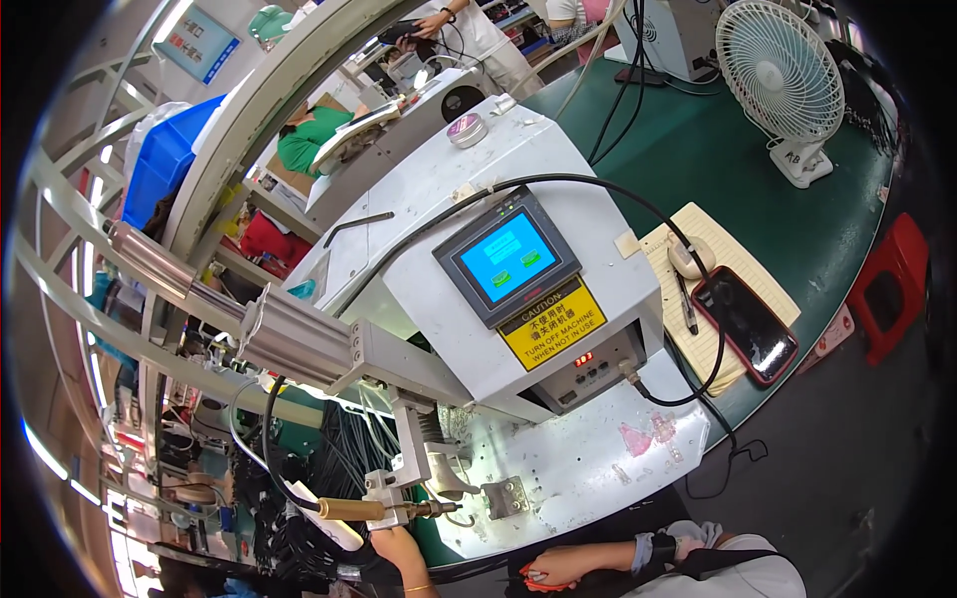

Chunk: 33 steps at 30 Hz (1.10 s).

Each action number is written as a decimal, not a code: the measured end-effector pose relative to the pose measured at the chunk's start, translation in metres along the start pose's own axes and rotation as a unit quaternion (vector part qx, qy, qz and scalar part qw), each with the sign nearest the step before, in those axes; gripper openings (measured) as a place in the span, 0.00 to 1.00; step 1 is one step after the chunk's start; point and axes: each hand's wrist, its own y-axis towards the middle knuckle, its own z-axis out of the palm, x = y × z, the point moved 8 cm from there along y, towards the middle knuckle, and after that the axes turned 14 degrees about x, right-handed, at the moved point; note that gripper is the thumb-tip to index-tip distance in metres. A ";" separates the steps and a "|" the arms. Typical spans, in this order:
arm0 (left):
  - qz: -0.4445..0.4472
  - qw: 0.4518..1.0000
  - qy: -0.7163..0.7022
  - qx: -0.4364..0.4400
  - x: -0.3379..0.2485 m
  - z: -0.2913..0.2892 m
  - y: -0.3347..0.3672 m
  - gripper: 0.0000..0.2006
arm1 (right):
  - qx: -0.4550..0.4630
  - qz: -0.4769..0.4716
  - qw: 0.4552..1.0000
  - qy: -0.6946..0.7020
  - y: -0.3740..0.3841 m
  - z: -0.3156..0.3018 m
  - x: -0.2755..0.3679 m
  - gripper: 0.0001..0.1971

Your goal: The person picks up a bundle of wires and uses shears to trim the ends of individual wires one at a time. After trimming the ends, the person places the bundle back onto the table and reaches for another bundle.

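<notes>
My left hand is at the lower edge, just under the brass-coloured barrel of the bench machine. Its fingers are hidden behind that part, close to a bundle of black cables. To the right, my right hand is closed around something orange-red, of which only a slim curved part shows, perhaps a tool handle. Between and above the hands is the machine's pale metal base plate, with a small metal block fixed on it near the barrel's tip.
The machine's white housing carries a lit touch screen. On the green table stand a white fan, a notepad, a pen and a phone. A red stool is at right. Other people work behind.
</notes>
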 end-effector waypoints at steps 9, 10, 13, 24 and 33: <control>0.044 0.999 -0.005 -0.006 0.013 0.000 0.006 0.13 | -0.016 -0.006 1.000 -0.007 -0.002 0.001 -0.002 0.14; 0.057 0.998 0.006 -0.009 0.015 0.000 0.007 0.12 | -0.025 -0.011 1.000 -0.007 -0.004 0.000 -0.001 0.17; 0.061 0.998 -0.014 -0.013 0.024 -0.003 0.009 0.12 | -0.029 -0.003 1.000 0.002 -0.003 0.001 -0.005 0.17; -0.004 0.871 -0.488 0.050 0.083 -0.027 0.033 0.08 | -0.042 0.041 0.998 -0.020 0.007 0.008 0.002 0.17; -0.005 0.704 -0.655 0.276 0.046 -0.056 0.046 0.08 | -0.042 0.093 0.994 -0.035 0.020 0.016 0.018 0.15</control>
